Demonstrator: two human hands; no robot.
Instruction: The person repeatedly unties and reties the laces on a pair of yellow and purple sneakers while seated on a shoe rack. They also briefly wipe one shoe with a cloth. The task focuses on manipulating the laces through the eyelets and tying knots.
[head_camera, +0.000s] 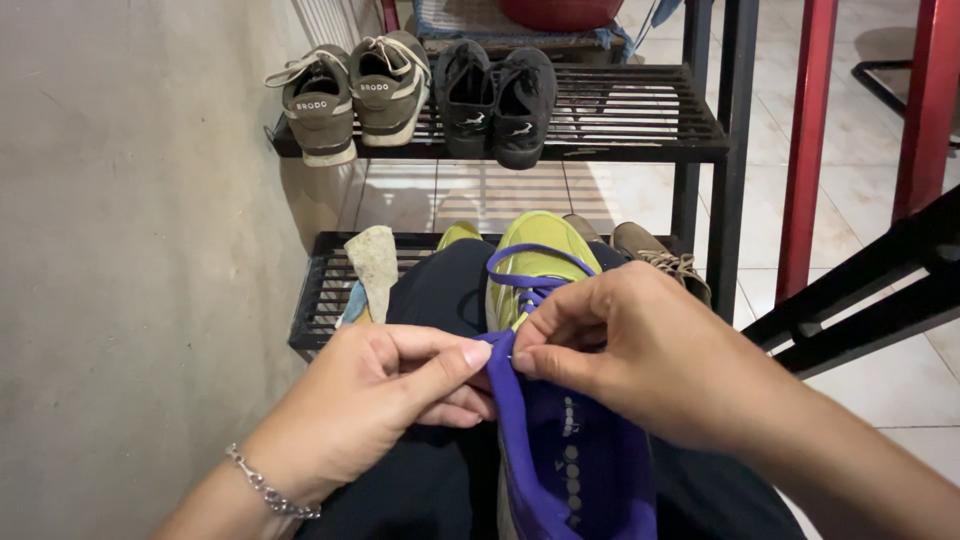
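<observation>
shoe (560, 440): purple tongue and inside, yellow-green toe | pose: lying along the person's lap, toe pointing away toward the lower rack shelf, opening facing up | lace (527, 272): purple, threaded through the eyelets, one loop arching over the toe part, its near end pinched at the tongue's top edge

Both hands pinch a purple lace (527, 272) on a yellow-green shoe (545, 300) lying on the lap, left hand (375, 400) at 7 o'clock, right hand (625, 345) at 5. At 12 o'clock a black rack (640, 120) holds olive sneakers (350, 95) beside black sneakers (497, 100).
</observation>
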